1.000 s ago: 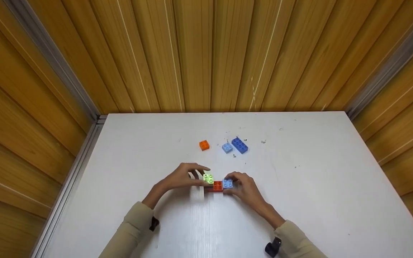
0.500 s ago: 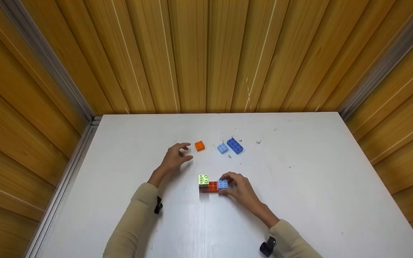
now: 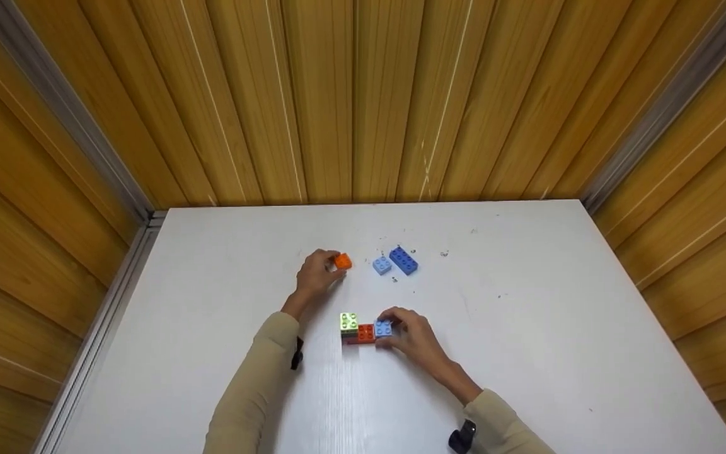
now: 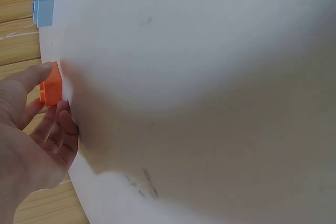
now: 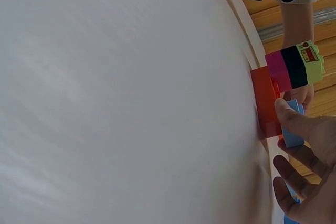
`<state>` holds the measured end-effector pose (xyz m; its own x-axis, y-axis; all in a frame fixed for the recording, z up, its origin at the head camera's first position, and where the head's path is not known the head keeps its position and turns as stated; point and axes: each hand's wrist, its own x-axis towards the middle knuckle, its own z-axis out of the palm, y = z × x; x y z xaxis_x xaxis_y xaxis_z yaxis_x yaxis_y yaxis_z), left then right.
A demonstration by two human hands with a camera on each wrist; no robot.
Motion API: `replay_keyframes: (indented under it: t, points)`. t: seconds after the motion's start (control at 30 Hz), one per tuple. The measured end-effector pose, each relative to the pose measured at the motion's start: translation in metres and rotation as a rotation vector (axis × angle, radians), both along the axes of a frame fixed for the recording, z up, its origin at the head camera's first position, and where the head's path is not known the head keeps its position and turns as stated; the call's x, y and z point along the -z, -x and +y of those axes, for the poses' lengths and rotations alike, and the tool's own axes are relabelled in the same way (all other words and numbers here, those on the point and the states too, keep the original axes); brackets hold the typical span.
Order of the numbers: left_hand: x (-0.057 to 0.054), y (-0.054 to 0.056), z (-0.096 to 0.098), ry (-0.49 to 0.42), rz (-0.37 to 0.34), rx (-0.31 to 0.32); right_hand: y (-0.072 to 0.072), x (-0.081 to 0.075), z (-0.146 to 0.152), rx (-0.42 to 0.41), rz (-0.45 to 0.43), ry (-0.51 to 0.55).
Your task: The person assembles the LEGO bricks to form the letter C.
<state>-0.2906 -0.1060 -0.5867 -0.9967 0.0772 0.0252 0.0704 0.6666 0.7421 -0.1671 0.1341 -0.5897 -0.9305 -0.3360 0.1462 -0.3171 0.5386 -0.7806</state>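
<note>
Panelling [image 3: 41, 208] of wood-grained boards closes off the left of the white bench [image 3: 224, 265], with a metal rail [image 3: 108, 315] along that edge. Next comes the left sleeve [image 3: 243, 403], a black device [image 3: 297, 354] strapped at its cuff. The left hand [image 3: 316, 274] pinches the orange brick [image 3: 343, 261] between thumb and fingertips; the brick lies at the hand's right side, and whether it rests on the bench cannot be told. Nearer the wearer stands a column of three bricks: lime-green brick [image 3: 349, 321] on top, black brick [image 5: 294, 66] in the middle, magenta brick [image 5: 279, 71] below, set on the left end of a longer red brick [image 3: 365, 332]. The lime-green brick bears a printed motif [image 5: 310, 53] in red on one side; any lettering in it is too small to read. Bare studs of the red brick separate this column from the light-blue brick [image 3: 382, 328] at its right end. Farther back lie a second pale-blue brick [image 3: 382, 265] and, just beside it, a longer dark-blue brick [image 3: 404, 260]. The right hand [image 3: 416, 340] grips the light-blue brick between thumb and fingers, from the right. The right sleeve [image 3: 508, 422] completes the row, with a black camera [image 3: 462, 436] at its cuff.
</note>
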Motion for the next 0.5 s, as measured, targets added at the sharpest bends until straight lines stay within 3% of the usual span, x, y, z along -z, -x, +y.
replay_keyframes:
  t: [0.3,0.5]
  points:
    - [-0.003,-0.004,0.003,0.012,-0.008,0.065,0.002,-0.003,0.001,-0.006,0.002,0.014]
    - [-0.009,-0.010,-0.001,0.022,0.000,0.141,0.007,-0.001,0.003,-0.015,0.031,0.016]
